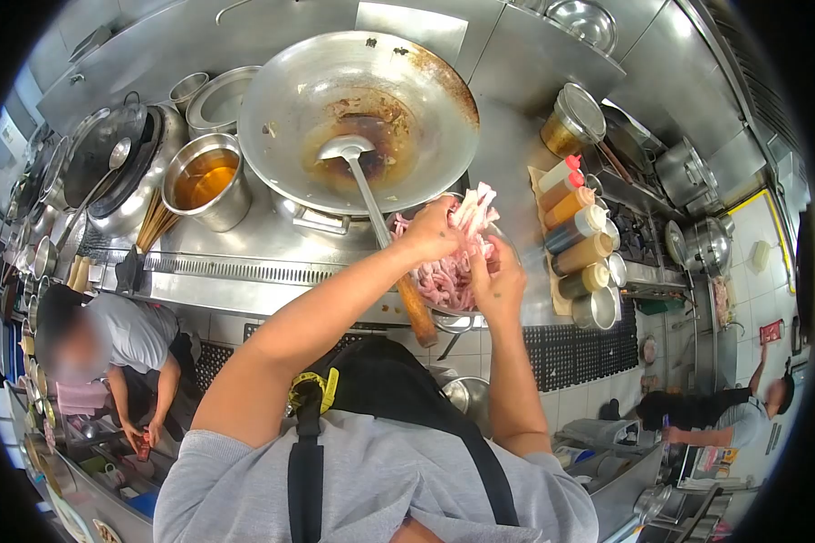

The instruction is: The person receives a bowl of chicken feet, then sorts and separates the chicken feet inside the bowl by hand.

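Note:
My left hand [433,232] is closed on a bunch of pale pink raw meat strips [474,214], whose ends stick up past the fingers. Under both hands, more raw meat strips [444,282] fill a round metal container, its rim mostly covered. My right hand [500,279] is at the container's right side, with fingers curled against the strips; exactly what it grips is partly hidden. Just beyond the hands sits a large wok [281,136] with brown oily liquid in its bottom. A long ladle [369,190] rests in it, its wooden handle passing beneath my left forearm.
A steel pot of amber liquid [205,181] stands left of the wok. Several sauce bottles [578,231] line the right, near a lidded pot [574,118]. One co-worker [140,335] bends at lower left; another person [743,407] is at far right.

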Demonstrator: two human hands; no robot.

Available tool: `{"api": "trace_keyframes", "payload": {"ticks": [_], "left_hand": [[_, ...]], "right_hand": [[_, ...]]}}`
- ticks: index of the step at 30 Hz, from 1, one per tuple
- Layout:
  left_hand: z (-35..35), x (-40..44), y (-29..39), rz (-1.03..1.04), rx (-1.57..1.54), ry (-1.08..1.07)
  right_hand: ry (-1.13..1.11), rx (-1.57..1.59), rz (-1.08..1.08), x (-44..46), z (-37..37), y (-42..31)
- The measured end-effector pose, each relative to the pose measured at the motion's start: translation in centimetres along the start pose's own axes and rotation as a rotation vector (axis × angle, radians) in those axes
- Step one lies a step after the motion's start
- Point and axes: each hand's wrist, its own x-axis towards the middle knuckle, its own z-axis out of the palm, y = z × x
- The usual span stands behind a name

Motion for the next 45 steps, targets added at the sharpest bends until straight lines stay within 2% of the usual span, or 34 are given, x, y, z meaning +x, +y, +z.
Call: {"api": "trace_keyframes", "payload": {"ticks": [1,4,7,10,13,16,18,21,25,31,33,36,39,45], "left_hand": [[0.0,-0.4,1.0,-0.002,0.011,0.017],[0.6,-1.2,2.0,0.031,0.036,0.081],[1.3,-1.1,1.5,0.11,0.041,0.122],[0.3,-0.6,2.4,0.128,0.09,0.081],[-1.0,-0.4,3.2,0.151,0.197,0.06],[-1.4,0.2,2.3,0.172,0.272,0.033],[-1.3,0.1,2.2,0.241,0.316,0.084],[-1.8,-0.1,3.2,0.148,0.388,-0.017],[-1.1,0.8,0.8,0.197,0.385,0.004],[-0.7,0.0,1.3,0.069,0.329,0.053],[-0.8,-0.4,2.1,0.003,0.351,0.049],[-0.5,-0.5,1.7,0.05,0.342,0.068],[0.3,-0.9,0.9,0.182,0.357,0.111],[0.4,-0.9,0.4,0.198,0.312,0.135]], "right_hand": [[-0.001,0.032,0.054,0.0,0.3,0.2],[0.116,-0.002,0.037,-0.1,1.1,0.3],[0.063,-0.055,0.122,-0.1,0.8,-0.2],[0.087,-0.131,-0.138,-0.4,1.2,1.7],[0.06,-0.169,-0.21,-1.0,1.6,2.9],[-0.029,-0.182,-0.136,-1.7,1.9,3.7],[0.001,-0.262,-0.248,-1.5,1.7,3.6],[0.0,-0.31,-0.315,-1.6,1.4,3.6],[0.02,-0.315,-0.377,-1.6,1.4,3.5],[-0.043,-0.222,-0.282,-1.8,1.3,3.2],[-0.027,-0.228,-0.322,-1.8,1.4,3.5],[-0.056,-0.249,-0.325,-2.1,1.5,3.5],[-0.071,-0.239,-0.348,-1.8,1.3,2.9],[-0.082,-0.27,-0.267,-2.1,2.0,3.8]]}}
